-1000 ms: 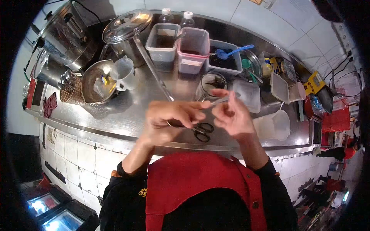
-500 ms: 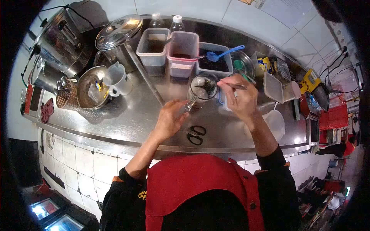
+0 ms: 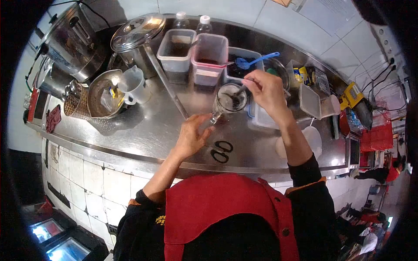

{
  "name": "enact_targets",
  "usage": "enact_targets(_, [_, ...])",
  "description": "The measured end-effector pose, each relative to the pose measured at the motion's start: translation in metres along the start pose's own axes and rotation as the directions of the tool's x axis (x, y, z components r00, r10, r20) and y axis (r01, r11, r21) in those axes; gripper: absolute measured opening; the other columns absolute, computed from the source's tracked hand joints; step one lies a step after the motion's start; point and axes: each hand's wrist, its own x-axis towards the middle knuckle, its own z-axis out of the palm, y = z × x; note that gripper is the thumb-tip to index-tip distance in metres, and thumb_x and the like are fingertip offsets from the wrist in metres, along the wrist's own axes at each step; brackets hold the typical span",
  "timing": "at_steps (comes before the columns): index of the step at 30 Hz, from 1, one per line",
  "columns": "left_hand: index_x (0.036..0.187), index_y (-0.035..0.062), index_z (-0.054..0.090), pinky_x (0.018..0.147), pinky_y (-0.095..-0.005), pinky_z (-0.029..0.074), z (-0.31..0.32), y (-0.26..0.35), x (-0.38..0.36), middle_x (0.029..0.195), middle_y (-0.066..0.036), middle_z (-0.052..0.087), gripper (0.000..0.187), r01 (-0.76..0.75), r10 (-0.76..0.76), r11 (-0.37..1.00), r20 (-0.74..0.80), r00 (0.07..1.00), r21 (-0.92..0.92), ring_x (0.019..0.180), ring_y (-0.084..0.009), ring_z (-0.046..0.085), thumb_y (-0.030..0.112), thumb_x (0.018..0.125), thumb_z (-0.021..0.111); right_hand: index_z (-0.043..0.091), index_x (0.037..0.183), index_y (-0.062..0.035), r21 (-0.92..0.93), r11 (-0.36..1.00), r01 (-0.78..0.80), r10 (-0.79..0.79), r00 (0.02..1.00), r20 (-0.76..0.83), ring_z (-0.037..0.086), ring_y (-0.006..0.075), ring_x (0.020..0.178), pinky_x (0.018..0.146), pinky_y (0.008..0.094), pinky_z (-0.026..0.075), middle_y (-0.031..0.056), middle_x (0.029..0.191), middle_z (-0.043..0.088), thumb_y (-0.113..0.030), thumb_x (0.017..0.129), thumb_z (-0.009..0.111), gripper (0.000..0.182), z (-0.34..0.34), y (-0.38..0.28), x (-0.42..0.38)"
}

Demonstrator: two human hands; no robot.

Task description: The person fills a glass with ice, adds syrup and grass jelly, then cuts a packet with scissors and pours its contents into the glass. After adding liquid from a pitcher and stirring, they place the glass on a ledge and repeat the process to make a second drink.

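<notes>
A glass mug [image 3: 230, 103] stands on the steel counter [image 3: 143, 132], with ice and dark bits showing inside. Its handle is in the grip of my left hand [image 3: 192, 135], the fingers wrapped round it. Above the mug's right rim, my right hand [image 3: 266, 92] pinches a metal spoon [image 3: 240, 91], whose lower end reaches into the mug. Just below lies a pair of black-handled scissors [image 3: 221, 151], its blades hard to make out.
Behind the mug are plastic tubs [image 3: 210, 54] and a tub with a blue slotted spoon [image 3: 257, 61]. Pots [image 3: 138, 32], a clear jug [image 3: 134, 87] and a bowl [image 3: 93, 100] stand left. A white-lidded box [image 3: 264, 117] and a yellow tape dispenser [image 3: 350, 93] are right.
My right hand has moved up and left, and the spoon now dips into the mug. My left hand keeps its hold on the handle.
</notes>
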Motion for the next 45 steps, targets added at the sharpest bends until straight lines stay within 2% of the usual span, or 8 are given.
enact_targets(4, [0.106, 0.0023, 0.057, 0.073, -0.0351, 0.046, 0.006, 0.008, 0.005, 0.099, -0.018, 0.059, 0.036, 0.084, -0.084, 0.996, 0.014, 0.996, -0.002, 0.085, -0.0311, 0.059, 0.016, 0.075, 0.066, 0.061, 0.081, -0.0026, -0.125, 0.991, -0.052, 0.067, 0.991, 0.116, 0.059, 0.0287, 0.058, 0.055, 0.0345, 0.046, 0.0141, 0.07, 0.061, -0.014, 0.074, 0.065, 0.014, 0.011, 0.019, -0.002])
enact_targets(10, [0.086, -0.0018, 0.059, 0.059, -0.0333, 0.044, 0.037, -0.016, 0.02, 0.081, -0.019, 0.059, 0.023, -0.029, 0.034, 0.998, -0.073, 0.997, 0.063, 0.063, -0.0282, 0.058, 0.019, 0.076, 0.064, 0.061, 0.095, -0.0033, -0.224, 0.973, -0.054, 0.023, 0.99, -0.137, 0.058, 0.026, 0.058, 0.053, 0.0348, 0.045, 0.0156, 0.068, 0.058, -0.025, 0.075, 0.066, 0.03, -0.02, -0.005, -0.011])
enact_targets(18, [0.079, 0.0, 0.059, 0.061, -0.0251, 0.041, 0.037, -0.014, 0.025, 0.074, -0.001, 0.058, 0.017, 0.196, -0.24, 0.746, 0.018, 0.971, -0.637, 0.07, -0.0073, 0.05, 0.015, 0.085, 0.056, 0.061, 0.094, -0.0014, -0.122, 0.948, -0.296, 0.266, 0.94, -0.216, 0.049, 0.0144, 0.051, 0.049, 0.028, 0.042, 0.0093, 0.063, 0.055, -0.021, 0.078, 0.062, 0.025, -0.053, 0.021, -0.098])
enact_targets(28, [0.085, 0.0027, 0.06, 0.058, -0.0191, 0.042, -0.042, 0.079, 0.054, 0.075, 0.0, 0.059, 0.01, 0.25, -0.196, 0.581, 0.165, 0.967, -0.775, 0.067, -0.0065, 0.053, 0.011, 0.085, 0.055, 0.063, 0.079, -0.0021, -0.121, 0.96, -0.254, 0.245, 0.966, -0.087, 0.057, 0.025, 0.055, 0.05, 0.0322, 0.044, 0.0136, 0.066, 0.059, -0.013, 0.078, 0.06, 0.011, -0.007, 0.041, -0.223])
enact_targets(36, [0.092, -0.0009, 0.056, 0.048, -0.0351, 0.051, -0.117, 0.178, 0.21, 0.081, -0.014, 0.059, 0.025, 0.043, -0.013, 0.783, 0.053, 0.999, -0.621, 0.068, -0.0202, 0.058, 0.023, 0.086, 0.052, 0.062, 0.076, -0.0043, -0.3, 0.897, -0.325, 0.298, 0.945, -0.132, 0.057, 0.0299, 0.06, 0.056, 0.0414, 0.045, 0.0138, 0.066, 0.059, -0.018, 0.079, 0.058, 0.014, 0.019, 0.049, -0.319])
enact_targets(38, [0.094, -0.0014, 0.055, 0.047, -0.0387, 0.05, -0.122, 0.195, 0.255, 0.083, -0.017, 0.058, 0.029, -0.076, 0.106, 0.834, 0.023, 0.994, -0.546, 0.072, -0.0248, 0.058, 0.027, 0.086, 0.051, 0.061, 0.073, -0.0052, -0.288, 0.909, -0.302, 0.217, 0.932, -0.292, 0.056, 0.0289, 0.057, 0.052, 0.0406, 0.043, 0.0132, 0.063, 0.058, -0.016, 0.078, 0.057, 0.013, 0.027, 0.052, -0.326])
enact_targets(44, [0.102, -0.0024, 0.052, 0.065, -0.0529, 0.045, -0.119, 0.173, 0.409, 0.089, -0.02, 0.057, 0.036, -0.159, 0.213, 0.831, 0.04, 0.976, -0.533, 0.08, -0.0308, 0.056, 0.029, 0.084, 0.053, 0.059, 0.069, -0.0065, -0.361, 0.852, -0.38, 0.231, 0.89, -0.392, 0.051, 0.0293, 0.052, 0.046, 0.0395, 0.039, 0.011, 0.056, 0.052, -0.018, 0.076, 0.059, 0.013, 0.046, 0.066, -0.338])
enact_targets(45, [0.104, -0.0011, 0.052, 0.069, -0.0581, 0.041, -0.112, 0.176, 0.43, 0.091, -0.02, 0.056, 0.037, -0.047, 0.048, 0.852, -0.011, 0.999, -0.521, 0.081, -0.0326, 0.055, 0.029, 0.083, 0.056, 0.058, 0.068, -0.0068, -0.411, 0.829, -0.38, 0.204, 0.889, -0.411, 0.051, 0.0293, 0.052, 0.045, 0.0389, 0.039, 0.0111, 0.056, 0.052, -0.019, 0.075, 0.06, 0.015, 0.052, 0.074, -0.345])
